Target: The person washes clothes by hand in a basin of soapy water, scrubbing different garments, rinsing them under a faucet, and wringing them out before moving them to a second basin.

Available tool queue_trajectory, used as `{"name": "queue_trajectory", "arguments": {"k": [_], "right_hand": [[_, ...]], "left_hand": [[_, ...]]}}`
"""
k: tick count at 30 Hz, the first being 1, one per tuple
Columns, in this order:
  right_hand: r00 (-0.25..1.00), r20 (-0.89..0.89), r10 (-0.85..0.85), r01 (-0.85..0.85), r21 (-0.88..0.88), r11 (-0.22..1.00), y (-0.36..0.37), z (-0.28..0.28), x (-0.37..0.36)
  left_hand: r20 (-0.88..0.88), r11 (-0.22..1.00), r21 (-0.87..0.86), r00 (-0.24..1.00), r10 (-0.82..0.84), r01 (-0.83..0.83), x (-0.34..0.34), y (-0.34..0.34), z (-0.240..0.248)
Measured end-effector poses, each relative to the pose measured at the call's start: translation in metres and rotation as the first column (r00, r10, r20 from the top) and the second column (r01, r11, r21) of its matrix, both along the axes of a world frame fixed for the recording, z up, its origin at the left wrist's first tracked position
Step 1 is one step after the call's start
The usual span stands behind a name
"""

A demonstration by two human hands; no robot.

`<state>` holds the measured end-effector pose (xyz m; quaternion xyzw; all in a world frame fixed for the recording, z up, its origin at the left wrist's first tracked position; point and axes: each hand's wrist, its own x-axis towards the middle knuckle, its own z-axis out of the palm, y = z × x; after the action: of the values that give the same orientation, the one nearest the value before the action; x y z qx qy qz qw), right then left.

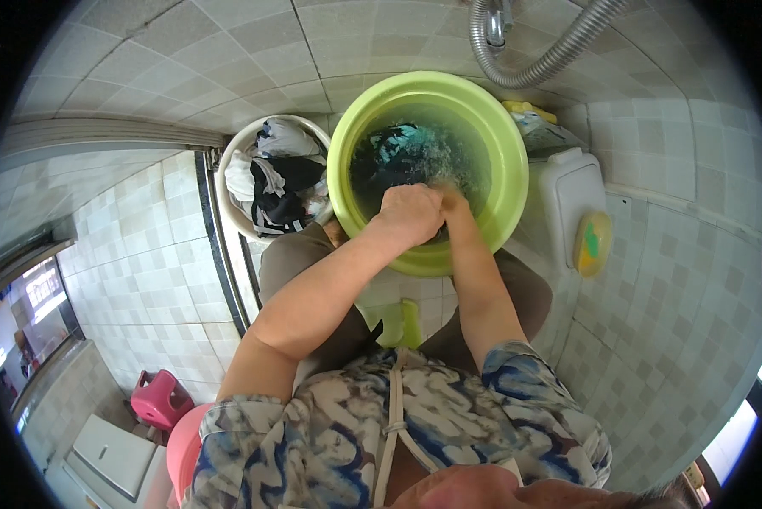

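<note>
A large lime-green basin (344,161) stands in front of me, holding water and dark clothing (379,165) with a turquoise patch. My left hand (410,214) is closed like a fist over the near part of the basin; whatever lies in its fingers is hidden. Close against it, my right hand (451,202) is partly smeared by motion and its fingers cannot be made out. Beside the hands the water (436,163) is splashed and foamy.
A white tub (231,212) of black, white and grey clothes sits left of the basin. On the right are a white container (572,191) and a yellow dish (594,244) with a green piece. A metal hose (559,64) hangs above. A pink stool (162,399) stands lower left.
</note>
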<state>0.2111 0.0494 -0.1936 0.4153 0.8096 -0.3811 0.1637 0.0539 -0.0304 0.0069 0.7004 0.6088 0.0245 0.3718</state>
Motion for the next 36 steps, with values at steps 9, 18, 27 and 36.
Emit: {"name": "queue_trajectory", "arguments": {"k": [9,18,27,36], "right_hand": [[0.819,-0.354,-0.452,0.476,-0.020,0.879,0.029,0.197,-0.009],[0.480,-0.808,-0.340,0.600,0.020,0.800,-0.023,0.348,-0.023],[0.728,-0.497,-0.472,0.610,0.154,0.777,-0.014,0.216,0.042],[0.569,-0.717,-0.402,0.510,-0.076,0.857,-0.006,0.158,0.008]], "left_hand": [[-0.130,0.969,-0.209,0.986,0.106,-0.131,-0.009,0.013,-0.008],[0.297,0.861,0.203,0.867,0.401,-0.467,0.000,0.017,-0.030],[0.889,0.536,-0.289,-0.015,0.457,-0.793,0.017,0.021,-0.004],[0.956,0.701,-0.242,-0.044,0.289,-0.671,0.032,0.007,0.021]]}}
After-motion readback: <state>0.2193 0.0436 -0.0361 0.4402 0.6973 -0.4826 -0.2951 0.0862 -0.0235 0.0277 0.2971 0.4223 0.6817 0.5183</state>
